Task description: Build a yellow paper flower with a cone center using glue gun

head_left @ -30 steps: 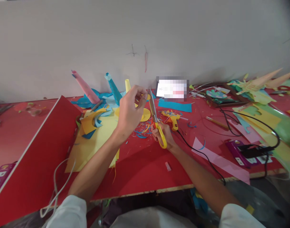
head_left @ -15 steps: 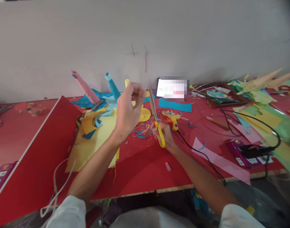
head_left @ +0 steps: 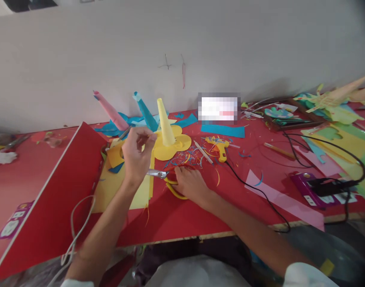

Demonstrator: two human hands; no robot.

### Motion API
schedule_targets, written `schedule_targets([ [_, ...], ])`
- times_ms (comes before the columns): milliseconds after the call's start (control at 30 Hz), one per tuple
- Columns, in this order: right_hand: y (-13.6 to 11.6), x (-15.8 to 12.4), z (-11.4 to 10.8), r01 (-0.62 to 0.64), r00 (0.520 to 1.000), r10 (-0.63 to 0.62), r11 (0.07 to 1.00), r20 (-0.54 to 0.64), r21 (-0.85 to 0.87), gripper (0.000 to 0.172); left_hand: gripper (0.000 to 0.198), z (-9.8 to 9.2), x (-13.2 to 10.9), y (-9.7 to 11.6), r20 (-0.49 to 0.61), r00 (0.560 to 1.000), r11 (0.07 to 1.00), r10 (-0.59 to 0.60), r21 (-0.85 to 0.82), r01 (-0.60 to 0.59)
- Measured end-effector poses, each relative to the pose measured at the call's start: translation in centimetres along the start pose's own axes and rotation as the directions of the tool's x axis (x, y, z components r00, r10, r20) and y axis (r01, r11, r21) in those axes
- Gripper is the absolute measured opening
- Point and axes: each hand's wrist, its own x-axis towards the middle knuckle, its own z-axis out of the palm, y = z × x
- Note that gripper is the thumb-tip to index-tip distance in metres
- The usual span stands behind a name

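My left hand [head_left: 137, 155] is raised over the yellow sheets [head_left: 142, 195], thumb and fingertips pinched together; anything between them is too small to make out. My right hand [head_left: 190, 181] rests low over the red table at the yellow-handled scissors [head_left: 158, 173], fingers around their handles, blades pointing left and partly behind my left wrist. Just beyond my hands stands a yellow paper cone [head_left: 165, 123] on a yellow flower-shaped base [head_left: 164, 152]. Thin paper scraps [head_left: 188, 156] lie between the base and my right hand.
Blue [head_left: 145, 113] and pink [head_left: 110, 111] cones stand at the back left. A red board [head_left: 53, 199] leans at left. A yellow glue gun [head_left: 221, 149] with a black cord, a pink strip [head_left: 287, 201] and a purple power strip [head_left: 310, 189] lie at right.
My right hand has lowered with the scissors, whose blades have swung from pointing up to pointing left. My left hand has moved left and down, uncovering the yellow cone.
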Motion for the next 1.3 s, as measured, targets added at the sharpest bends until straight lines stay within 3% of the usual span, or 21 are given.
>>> schedule_targets([
  [100,-1.9,0.3,0.0,0.1,0.995,-0.099,0.995,0.021,-0.01,0.041,0.033,-0.3,-0.7,-1.7,0.011,0.994,0.994,-0.112,-0.001,0.112],
  [200,-4.1,1.3,0.4,0.229,0.972,-0.231,0.972,-0.05,-0.046,0.038,0.032,0.3,-0.4,-1.9,0.039,0.985,0.983,-0.165,-0.075,0.168],
  [333,-6.4,3.1,0.6,0.483,0.872,-0.488,0.871,-0.035,-0.089,0.036,0.029,1.5,0.8,-1.3,0.085,0.981,0.972,-0.173,-0.147,0.184],
  [433,-5.7,3.8,-0.3,0.54,0.83,-0.548,0.836,-0.1,-0.103,0.024,0.031,2.2,1.5,-1.6,0.066,0.983,0.962,-0.174,-0.204,0.184],
  [567,-1.4,3.3,-2.0,0.454,0.867,-0.451,0.89,-0.213,-0.034,0.026,0.04,3.5,0.7,-3.3,-0.036,0.966,0.925,-0.255,-0.299,0.233],
  [633,1.2,3.0,-2.5,0.333,0.908,-0.289,0.937,-0.303,0.104,0.033,0.044,4.6,-0.5,-4.1,-0.051,0.942,0.895,-0.332,-0.334,0.297],
  [700,3.5,2.8,-2.6,0.203,0.906,-0.056,0.927,-0.419,0.315,0.038,0.045,5.8,-2.0,-4.9,0.005,0.913,0.838,-0.408,-0.395,0.377],
  [800,5.9,2.9,-2.1,0.148,0.857,0.224,0.756,-0.465,0.637,0.039,0.047,7.1,-3.7,-5.5,0.21,0.827,0.668,-0.521,-0.503,0.548],
  [867,6.7,3.3,-1.5,0.163,0.855,0.311,0.598,-0.415,0.785,0.043,0.047,7.6,-4.3,-5.8,0.31,0.778,0.574,-0.547,-0.537,0.618],
  [933,7.1,3.6,-1.0,0.154,0.886,0.323,0.474,-0.334,0.867,0.048,0.045,7.8,-4.7,-6.0,0.369,0.752,0.545,-0.547,-0.524,0.654],
  [1000,7.3,3.8,-0.6,0.128,0.914,0.304,0.411,-0.268,0.903,0.052,0.044,8.0,-5.0,-6.1,0.41,0.74,0.573,-0.533,-0.469,0.672],
  [1200,7.5,4.0,-0.3,0.127,0.913,0.287,0.472,-0.289,0.872,0.052,0.049,8.4,-5.9,-6.3,0.456,0.735,0.662,-0.502,-0.344,0.666],
  [1300,7.6,4.1,-0.2,0.143,0.912,0.287,0.447,-0.293,0.883,0.049,0.049,8.3,-6.0,-6.8,0.447,0.753,0.7,-0.483,-0.32,0.639],
])
